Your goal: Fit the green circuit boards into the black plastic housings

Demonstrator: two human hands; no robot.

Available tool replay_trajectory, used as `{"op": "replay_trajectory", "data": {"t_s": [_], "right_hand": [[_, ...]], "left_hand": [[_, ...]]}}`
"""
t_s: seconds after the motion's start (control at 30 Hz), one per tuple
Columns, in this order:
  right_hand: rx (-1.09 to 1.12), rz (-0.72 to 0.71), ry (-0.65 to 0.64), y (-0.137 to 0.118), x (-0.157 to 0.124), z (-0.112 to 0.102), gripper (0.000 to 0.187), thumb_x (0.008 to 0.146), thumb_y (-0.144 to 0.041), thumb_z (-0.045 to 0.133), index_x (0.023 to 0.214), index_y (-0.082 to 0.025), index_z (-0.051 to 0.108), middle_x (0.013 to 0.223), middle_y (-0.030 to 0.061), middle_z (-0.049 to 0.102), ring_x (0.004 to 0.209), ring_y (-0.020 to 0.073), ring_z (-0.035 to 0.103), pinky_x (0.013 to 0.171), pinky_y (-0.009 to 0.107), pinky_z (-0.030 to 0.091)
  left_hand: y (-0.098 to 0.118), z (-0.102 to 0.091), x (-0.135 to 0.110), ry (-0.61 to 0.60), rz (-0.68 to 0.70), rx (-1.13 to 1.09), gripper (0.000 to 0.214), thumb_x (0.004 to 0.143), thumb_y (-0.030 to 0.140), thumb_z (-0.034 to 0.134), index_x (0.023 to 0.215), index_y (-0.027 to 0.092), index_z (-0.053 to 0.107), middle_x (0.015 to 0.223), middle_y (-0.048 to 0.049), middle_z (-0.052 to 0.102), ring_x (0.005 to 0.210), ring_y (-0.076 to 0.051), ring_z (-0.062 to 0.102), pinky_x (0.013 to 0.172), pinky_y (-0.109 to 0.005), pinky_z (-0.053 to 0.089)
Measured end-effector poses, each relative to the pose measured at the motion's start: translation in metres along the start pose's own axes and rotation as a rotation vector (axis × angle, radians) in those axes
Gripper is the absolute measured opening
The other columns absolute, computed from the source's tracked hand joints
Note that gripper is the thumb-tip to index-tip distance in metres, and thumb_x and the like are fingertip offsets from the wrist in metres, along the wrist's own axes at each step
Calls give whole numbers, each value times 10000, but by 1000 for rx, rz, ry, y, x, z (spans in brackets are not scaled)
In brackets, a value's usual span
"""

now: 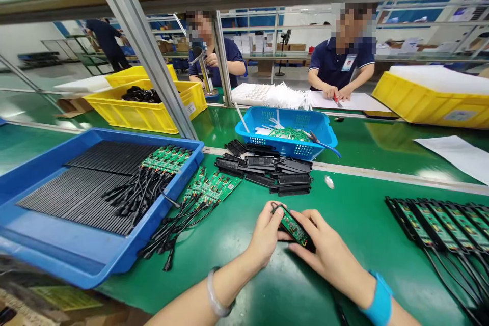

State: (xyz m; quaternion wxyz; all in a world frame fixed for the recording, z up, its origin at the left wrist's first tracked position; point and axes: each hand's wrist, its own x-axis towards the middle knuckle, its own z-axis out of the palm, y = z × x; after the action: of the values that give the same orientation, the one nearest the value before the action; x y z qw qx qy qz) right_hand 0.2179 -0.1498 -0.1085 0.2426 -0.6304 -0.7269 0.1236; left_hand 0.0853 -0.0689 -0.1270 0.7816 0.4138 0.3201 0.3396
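Note:
Between my hands, just above the green table, is a green circuit board [292,225] seated in a narrow black plastic case. My left hand [266,229] pinches its upper left end, thumb on top. On the other side, my right hand [323,239] grips the case along its right edge and lower end. A black cable trails down from under my right hand. Beyond them lies a pile of black plastic cases [275,168]. To the left, loose circuit boards with black cables [214,186] rest beside a blue tray.
The blue tray [89,279] holds black strips and more wired boards. Rows of cased boards [439,219] lie at right. A blue basket [301,150] with green wires and cutters stands behind the pile. Yellow bins [141,121] and two co-workers are across the table. A metal post [143,43] slants down at left.

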Motion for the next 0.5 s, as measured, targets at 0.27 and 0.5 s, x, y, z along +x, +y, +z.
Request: {"op": "replay_trajectory", "data": {"t_s": [0.27, 0.5], "right_hand": [[-502, 22, 102, 20, -10, -6, 346, 808, -193, 500, 1137, -98, 550, 891, 118, 584, 743, 245, 614, 665, 385, 535], [-879, 262, 95, 70, -27, -28, 242, 765, -185, 573, 964, -69, 646, 725, 114, 592, 635, 292, 623, 521, 389, 485]], "left_hand": [[12, -6, 3, -110, 85, 621, 299, 844, 333, 524, 1107, 204, 463, 875, -3, 565, 704, -105, 569, 578, -222, 517], [78, -59, 18, 385, 247, 1554, 297, 754, 21, 516, 1025, 136, 555, 1053, -149, 585, 1078, -297, 527, 923, -473, 408]]}}
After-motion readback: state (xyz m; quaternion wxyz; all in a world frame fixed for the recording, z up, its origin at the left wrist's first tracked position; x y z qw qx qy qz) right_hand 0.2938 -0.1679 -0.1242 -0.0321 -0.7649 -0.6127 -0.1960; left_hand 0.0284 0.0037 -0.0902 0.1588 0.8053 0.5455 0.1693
